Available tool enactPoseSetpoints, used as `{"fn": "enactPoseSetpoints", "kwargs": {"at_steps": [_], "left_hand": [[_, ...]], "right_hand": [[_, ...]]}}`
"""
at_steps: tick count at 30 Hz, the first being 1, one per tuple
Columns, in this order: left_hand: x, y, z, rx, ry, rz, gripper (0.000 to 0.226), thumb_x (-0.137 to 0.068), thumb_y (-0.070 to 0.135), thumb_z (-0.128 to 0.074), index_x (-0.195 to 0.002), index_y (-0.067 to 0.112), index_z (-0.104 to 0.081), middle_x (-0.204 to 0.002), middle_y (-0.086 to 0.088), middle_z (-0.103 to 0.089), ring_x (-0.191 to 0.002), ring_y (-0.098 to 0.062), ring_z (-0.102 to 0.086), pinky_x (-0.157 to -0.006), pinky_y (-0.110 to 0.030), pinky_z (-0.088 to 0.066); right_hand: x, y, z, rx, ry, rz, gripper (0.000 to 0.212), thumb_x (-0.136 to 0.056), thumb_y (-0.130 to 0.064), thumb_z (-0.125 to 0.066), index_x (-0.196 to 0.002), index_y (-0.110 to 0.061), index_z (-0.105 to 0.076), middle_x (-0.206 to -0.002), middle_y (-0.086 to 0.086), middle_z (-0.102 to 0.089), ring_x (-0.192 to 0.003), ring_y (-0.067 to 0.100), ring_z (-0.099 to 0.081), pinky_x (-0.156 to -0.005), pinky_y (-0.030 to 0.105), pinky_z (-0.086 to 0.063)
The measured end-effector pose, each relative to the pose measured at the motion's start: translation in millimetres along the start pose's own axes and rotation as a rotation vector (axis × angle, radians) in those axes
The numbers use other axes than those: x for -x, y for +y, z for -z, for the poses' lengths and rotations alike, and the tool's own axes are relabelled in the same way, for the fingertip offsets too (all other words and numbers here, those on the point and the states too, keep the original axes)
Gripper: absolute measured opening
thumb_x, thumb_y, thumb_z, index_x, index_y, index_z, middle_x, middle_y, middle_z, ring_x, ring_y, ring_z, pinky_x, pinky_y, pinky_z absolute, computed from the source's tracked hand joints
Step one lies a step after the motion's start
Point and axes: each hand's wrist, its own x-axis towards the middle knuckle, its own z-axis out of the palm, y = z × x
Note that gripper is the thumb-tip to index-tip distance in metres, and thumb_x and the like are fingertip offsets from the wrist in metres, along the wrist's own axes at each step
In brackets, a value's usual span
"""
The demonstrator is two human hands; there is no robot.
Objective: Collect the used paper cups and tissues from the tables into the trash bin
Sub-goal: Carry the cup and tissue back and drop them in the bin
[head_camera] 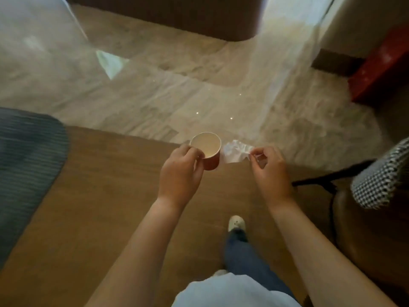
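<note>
The left hand [180, 171] grips the paper cup [207, 149] by its rim and upper wall, with the thumb and fingers curled round the near side. The cup is upright, its mouth open toward the camera. Whether it contains liquid cannot be told. The right hand [269, 169] pinches one edge of the tissue [235, 151] between thumb and fingertips. The crumpled sheet extends from that pinch toward the cup and ends just beside it; contact between the two cannot be confirmed. Both items are held in the air in front of the body, above the wooden floor [110, 185], and rest on no surface. One shoe [236, 222] is set forward below and between the hands. A blue rug [26, 162] lies well to the left of the left hand, and a check-patterned chair [380, 173] stands to the right of the right hand. A red object [380, 67] sits far beyond the right hand; blur prevents identification. Judged step: transport, with pickup complete and disposal not yet done. The trash bin is not in view. The next move calls for locating the bin, bringing both hands over its opening, keeping the cup level until then, and releasing the cup and tissue separately so that the light tissue falls inside.
</note>
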Motion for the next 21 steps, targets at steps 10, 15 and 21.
{"fn": "enactPoseSetpoints", "kwargs": {"at_steps": [10, 15, 21], "left_hand": [[-62.5, -170.0, 47.7, -0.188, 0.179, 0.429, 0.012, -0.079, 0.008, -0.068, -0.09, 0.012, -0.065, -0.09, -0.003, -0.062, -0.08, -0.02, -0.058, -0.062, -0.026, -0.043], [-159.5, -221.5, 64.5, -0.182, 0.231, 0.525, 0.009, -0.082, 0.012, -0.066, -0.091, 0.014, -0.064, -0.092, -0.001, -0.061, -0.084, -0.019, -0.057, -0.068, -0.026, -0.042], [-214.2, -285.2, 112.4, -0.316, 0.299, 0.597, 0.011, -0.083, 0.012, -0.066, -0.093, 0.014, -0.063, -0.093, 0.0, -0.061, -0.085, -0.015, -0.056, -0.07, -0.022, -0.039]], "right_hand": [[-138.3, -98.8, -185.1, -0.12, -0.331, 0.31, 0.004, -0.086, -0.014, -0.066, -0.089, -0.014, -0.065, -0.087, -0.002, -0.061, -0.075, 0.009, -0.057, -0.062, 0.016, -0.044], [-240.6, -157.2, -241.3, -0.171, -0.404, 0.379, 0.006, -0.083, -0.013, -0.067, -0.084, -0.018, -0.064, -0.084, -0.008, -0.06, -0.072, 0.007, -0.058, -0.062, 0.021, -0.046], [-323.8, -238.6, -309.7, -0.284, -0.434, 0.423, 0.007, -0.083, -0.015, -0.067, -0.083, -0.021, -0.062, -0.083, -0.012, -0.059, -0.071, 0.003, -0.057, -0.066, 0.026, -0.049]]}}
